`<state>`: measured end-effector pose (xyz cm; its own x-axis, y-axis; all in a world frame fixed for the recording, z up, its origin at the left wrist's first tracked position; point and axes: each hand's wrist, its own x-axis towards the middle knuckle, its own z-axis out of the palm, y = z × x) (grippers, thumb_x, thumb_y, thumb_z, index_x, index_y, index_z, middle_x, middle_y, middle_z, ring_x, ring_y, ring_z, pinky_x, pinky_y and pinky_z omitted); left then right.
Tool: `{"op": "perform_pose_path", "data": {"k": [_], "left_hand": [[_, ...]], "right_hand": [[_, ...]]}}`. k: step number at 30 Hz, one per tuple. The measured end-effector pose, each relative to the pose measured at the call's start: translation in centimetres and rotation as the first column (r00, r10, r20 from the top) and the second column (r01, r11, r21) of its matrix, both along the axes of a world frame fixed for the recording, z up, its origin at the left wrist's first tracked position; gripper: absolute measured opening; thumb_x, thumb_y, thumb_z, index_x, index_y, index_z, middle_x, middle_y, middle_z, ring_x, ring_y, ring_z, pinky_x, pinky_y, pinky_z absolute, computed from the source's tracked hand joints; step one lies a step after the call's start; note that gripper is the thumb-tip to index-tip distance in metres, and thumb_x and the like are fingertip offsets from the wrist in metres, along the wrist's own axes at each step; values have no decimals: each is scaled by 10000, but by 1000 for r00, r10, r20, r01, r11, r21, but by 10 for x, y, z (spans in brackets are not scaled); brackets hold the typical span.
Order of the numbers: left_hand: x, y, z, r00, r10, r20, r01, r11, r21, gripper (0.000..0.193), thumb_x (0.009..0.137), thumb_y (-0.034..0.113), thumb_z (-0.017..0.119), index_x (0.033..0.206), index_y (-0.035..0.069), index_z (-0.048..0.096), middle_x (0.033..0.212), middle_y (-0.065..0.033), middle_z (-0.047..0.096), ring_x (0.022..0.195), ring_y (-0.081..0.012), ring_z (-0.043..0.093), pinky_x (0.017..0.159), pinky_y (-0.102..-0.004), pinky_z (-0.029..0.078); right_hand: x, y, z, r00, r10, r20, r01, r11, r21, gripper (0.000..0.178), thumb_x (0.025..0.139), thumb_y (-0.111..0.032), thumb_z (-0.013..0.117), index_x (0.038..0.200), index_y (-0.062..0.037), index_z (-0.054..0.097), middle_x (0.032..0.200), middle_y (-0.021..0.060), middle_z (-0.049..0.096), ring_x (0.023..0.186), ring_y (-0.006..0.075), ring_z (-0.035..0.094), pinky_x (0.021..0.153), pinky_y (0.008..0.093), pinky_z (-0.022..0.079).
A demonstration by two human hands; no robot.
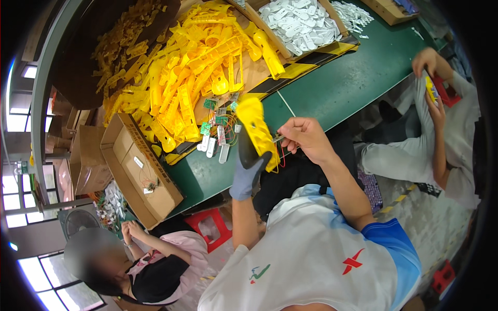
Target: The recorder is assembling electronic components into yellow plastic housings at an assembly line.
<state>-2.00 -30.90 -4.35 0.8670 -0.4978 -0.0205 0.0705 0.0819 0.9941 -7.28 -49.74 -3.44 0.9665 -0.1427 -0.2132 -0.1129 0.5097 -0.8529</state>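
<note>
My left hand [246, 176], in a grey and black glove, grips a long yellow plastic shell [255, 129] held tilted above the front edge of the bench. Bare, my right hand [310, 141] pinches a small thin greyish piece [278, 138] at the shell's right side. Its exact kind is too small to tell. Thin red wires [282, 158] hang below those fingers. Just left of the glove, on the bench, lie green circuit boards [221, 120] with coloured wires and several white plastic parts [211, 147].
A large heap of yellow shells [181, 78] covers the tray behind. White flat pieces fill a box [282, 44] at the back. An open cardboard box [124, 150] stands left on the green bench [332, 88]. Co-workers sit at left [161, 269] and right [441, 135].
</note>
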Motion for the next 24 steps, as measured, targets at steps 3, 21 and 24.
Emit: {"op": "perform_pose_path", "data": {"k": [3,21,24], "left_hand": [[-9,-10,-15,996,59,71,-62,997,42,570,837,20,701,1344,20,441,1133,-83,594,973,-165,599,819,-294,508],[-12,-18,-29,954,187,-234,-185,982,31,379,885,31,651,1241,18,520,1031,-73,642,868,-141,645,745,-269,527],[-17,-11,-29,961,250,119,-271,937,218,409,855,47,654,1236,-3,514,1044,-112,640,936,-204,637,800,-323,514]], "right_hand": [[4,9,-8,997,-6,-72,-12,970,-245,325,948,-276,639,739,-27,638,597,15,597,513,41,536,490,170,413],[-3,-10,-24,989,103,107,-64,947,-316,125,882,-72,700,974,12,684,883,32,690,768,59,614,720,218,497],[0,-11,-18,987,138,76,-89,886,-455,109,867,-79,718,924,11,699,796,23,683,692,54,580,650,218,472]]}}
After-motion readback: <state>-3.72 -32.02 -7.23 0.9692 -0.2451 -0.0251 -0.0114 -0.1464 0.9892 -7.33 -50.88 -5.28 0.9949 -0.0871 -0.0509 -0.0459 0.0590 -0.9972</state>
